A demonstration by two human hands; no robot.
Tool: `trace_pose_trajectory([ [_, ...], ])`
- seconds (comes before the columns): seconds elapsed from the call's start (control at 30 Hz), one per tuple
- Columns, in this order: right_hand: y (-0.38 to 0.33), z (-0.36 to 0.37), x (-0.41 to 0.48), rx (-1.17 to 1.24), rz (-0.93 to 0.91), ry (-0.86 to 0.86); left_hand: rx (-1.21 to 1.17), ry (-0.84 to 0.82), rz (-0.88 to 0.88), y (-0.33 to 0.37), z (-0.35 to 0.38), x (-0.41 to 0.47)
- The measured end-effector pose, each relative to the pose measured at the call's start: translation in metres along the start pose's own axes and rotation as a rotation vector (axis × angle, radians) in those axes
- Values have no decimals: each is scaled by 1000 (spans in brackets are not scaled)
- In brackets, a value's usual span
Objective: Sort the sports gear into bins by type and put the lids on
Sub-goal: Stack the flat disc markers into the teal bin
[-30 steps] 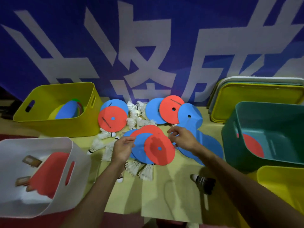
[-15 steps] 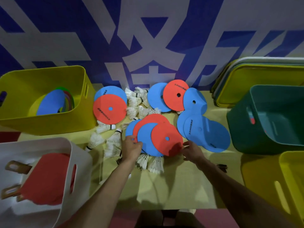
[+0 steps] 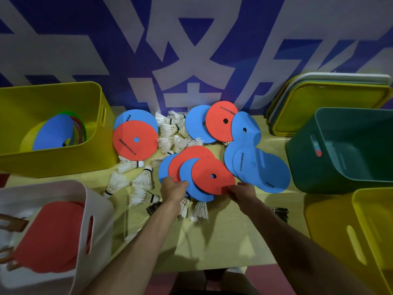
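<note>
A fan of red and blue flat discs (image 3: pixel 204 173) lies in the middle of the yellow table (image 3: pixel 229 235). My left hand (image 3: pixel 173 188) pinches its near left edge. My right hand (image 3: pixel 242 191) pinches the near right edge of the top red disc. More discs lie at the back left (image 3: pixel 136 139), back centre (image 3: pixel 221 124) and right (image 3: pixel 259 167). White shuttlecocks (image 3: pixel 131 179) are scattered between and under the discs. A yellow bin (image 3: pixel 53 162) at the left holds coloured discs. A white bin (image 3: pixel 100 211) at the near left holds red paddles (image 3: pixel 49 237).
A dark green bin (image 3: pixel 319 171) stands at the right with a yellow bin (image 3: pixel 372 226) in front of it. Stacked lids (image 3: pixel 331 92) lean against the blue and white wall behind them. A dark shuttlecock (image 3: pixel 278 212) lies by my right forearm.
Both hands have drawn back from the far side of the central disc fan to its near edge and now pinch it. The camera has tilted further down.
</note>
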State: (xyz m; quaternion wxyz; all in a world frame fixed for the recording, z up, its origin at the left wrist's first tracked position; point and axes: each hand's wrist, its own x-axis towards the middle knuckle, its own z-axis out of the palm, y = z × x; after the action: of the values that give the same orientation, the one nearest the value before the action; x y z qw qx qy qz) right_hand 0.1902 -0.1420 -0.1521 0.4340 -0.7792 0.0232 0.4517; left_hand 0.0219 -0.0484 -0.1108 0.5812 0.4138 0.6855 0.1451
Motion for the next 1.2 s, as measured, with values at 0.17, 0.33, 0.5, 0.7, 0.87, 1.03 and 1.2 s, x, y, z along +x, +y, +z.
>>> trace_pose_trajectory([
  [0.17,-20,-8,-23,119,-18,-127,80,-28,55,0,9,0],
  [0.33,-43,-19,-43,171,-49,-184,201,22,158,-2,12,-8],
  [0.5,-70,-36,-58,122,-130,-138,203,56,281,-1,8,-22],
  [0.7,-108,-52,-71,-59,-357,-175,296,49,391,7,-2,-31],
  [0.87,-140,-78,-78,-218,-621,-178,142,129,422,30,1,-50],
  [1.03,-171,-127,-72,-190,-770,-134,-77,103,438,56,24,-72],
  [1.2,-188,-196,-59,-70,-807,-108,-320,-23,460,92,80,-116],
])
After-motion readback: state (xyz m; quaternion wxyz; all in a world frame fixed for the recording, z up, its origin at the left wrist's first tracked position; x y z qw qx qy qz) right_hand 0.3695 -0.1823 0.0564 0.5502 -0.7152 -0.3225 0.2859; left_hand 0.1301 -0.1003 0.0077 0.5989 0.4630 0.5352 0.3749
